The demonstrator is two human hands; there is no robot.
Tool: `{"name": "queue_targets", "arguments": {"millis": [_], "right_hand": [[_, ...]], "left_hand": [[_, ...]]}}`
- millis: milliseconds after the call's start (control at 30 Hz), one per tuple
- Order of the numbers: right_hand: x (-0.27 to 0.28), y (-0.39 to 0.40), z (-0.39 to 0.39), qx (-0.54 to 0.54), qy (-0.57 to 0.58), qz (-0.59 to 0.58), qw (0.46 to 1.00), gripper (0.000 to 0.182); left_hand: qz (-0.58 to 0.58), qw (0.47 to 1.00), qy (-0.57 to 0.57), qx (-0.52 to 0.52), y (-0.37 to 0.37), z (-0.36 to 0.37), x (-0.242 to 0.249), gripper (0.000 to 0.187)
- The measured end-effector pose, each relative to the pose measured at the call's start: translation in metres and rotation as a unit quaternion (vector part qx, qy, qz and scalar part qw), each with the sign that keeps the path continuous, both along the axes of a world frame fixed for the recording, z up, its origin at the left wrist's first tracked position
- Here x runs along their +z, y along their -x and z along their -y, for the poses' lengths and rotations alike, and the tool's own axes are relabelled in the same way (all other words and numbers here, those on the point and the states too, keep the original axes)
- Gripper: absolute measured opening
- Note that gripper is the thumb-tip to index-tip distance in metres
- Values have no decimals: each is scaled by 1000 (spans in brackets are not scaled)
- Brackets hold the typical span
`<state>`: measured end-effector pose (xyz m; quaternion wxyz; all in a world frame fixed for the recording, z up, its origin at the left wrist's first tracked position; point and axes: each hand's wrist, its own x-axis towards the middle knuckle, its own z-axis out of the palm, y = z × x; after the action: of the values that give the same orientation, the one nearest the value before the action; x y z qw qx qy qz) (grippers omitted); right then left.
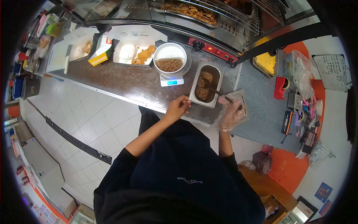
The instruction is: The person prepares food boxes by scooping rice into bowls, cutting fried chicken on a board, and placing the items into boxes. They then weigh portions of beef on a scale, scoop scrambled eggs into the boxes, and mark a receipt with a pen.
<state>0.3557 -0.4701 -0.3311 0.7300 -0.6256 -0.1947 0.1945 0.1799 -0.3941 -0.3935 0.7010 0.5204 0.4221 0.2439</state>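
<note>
My left hand [178,109] is bare, its fingers curled at the near left corner of a steel pan [191,94] of brown food. My right hand [231,112], in a clear plastic glove, grips the dark handle of a utensil [216,91] whose far end reaches into the pan. Beneath that hand lies a steel lid or tray [243,98]. Left of the pan, a white divided bowl [170,49] holds brown food in its near half and sits on a digital scale [172,81] with a lit display.
Open boxes with rice and fried pieces [143,55] stand at the left, beside a yellow and white carton [100,58]. Behind is a heated display case [212,49] with red controls. To the right are a yellow food container [266,62], a tape dispenser [280,88] and stationery.
</note>
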Motion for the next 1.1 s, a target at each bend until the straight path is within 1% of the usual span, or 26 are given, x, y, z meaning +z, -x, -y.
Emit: {"name": "queue_targets", "arguments": {"millis": [67,100,167,200,233,267,300,400,467,533,600,700,733,767,800,833,867,900,933,967,1000,1033,1067,1100], "right_hand": [[-11,2,2,52,51,162,984,24],[-15,1,2,50,52,161,984,24],[-5,0,-11,-2,-7,46,999,28],[-12,-9,-12,-3,-8,46,999,28],[-25,-24,-10,-36,-46,-74,996,30],[-34,-35,-9,-68,-83,-194,975,32],[-44,-42,-6,-68,-84,-194,975,32],[-53,-48,-1,-99,-116,-209,966,34],[-46,-45,1,-104,-106,-181,972,30],[-47,-48,0,-108,-97,-185,972,30],[-48,-47,1,-114,-88,-193,971,31],[-29,-34,-1,-100,-83,-198,972,29],[-4,-14,-8,-76,-49,-103,991,27],[9,1,-12,-51,-14,-6,999,26],[5,11,-12,-52,-13,-6,999,26],[-2,19,-11,17,11,83,996,25],[-4,24,-9,85,35,172,981,26],[-4,23,-8,76,96,300,946,26],[0,23,-8,47,149,422,893,27],[-14,18,-10,9,90,314,945,26],[-22,13,-12,-27,29,199,979,26],[-15,10,-14,-23,28,199,979,26],[-3,7,-16,-33,-18,86,996,26],[3,4,-16,-44,-63,-29,997,26]], "left_hand": [[-4,1000,-3,-7,1,-1,-1,16],[-9,1000,-7,-14,2,-1,-2,16],[-12,1000,-1,-21,3,-4,0,16],[-15,1000,6,-25,3,-4,1,16],[-14,1000,5,-26,3,-4,1,16],[-12,1000,-7,-25,3,-3,-1,16],[-9,999,-20,-25,3,-3,-2,17],[-18,999,-16,-34,3,-4,-3,17],[-9,999,-17,-39,4,-5,-4,16],[2,999,-18,-42,3,-6,-4,16],[-24,998,-10,-52,4,-7,-2,16],[-39,997,-15,-59,5,-9,1,16],[-38,997,-15,-60,5,-8,0,16],[-27,998,-15,-60,5,-9,-2,16],[-16,998,-15,-60,5,-8,-4,16],[-15,998,-15,-62,6,-8,-4,16],[-3,998,1,-58,6,-9,-5,17],[10,998,16,-53,6,-10,-5,17],[11,998,15,-53,6,-11,-5,17],[-1,998,6,-58,6,-11,-6,17],[-14,998,-2,-61,7,-11,-7,17],[-14,998,-1,-58,7,-11,-7,17],[-11,998,-8,-54,6,-10,-7,16],[-9,999,-15,-51,6,-9,-8,16]]}}
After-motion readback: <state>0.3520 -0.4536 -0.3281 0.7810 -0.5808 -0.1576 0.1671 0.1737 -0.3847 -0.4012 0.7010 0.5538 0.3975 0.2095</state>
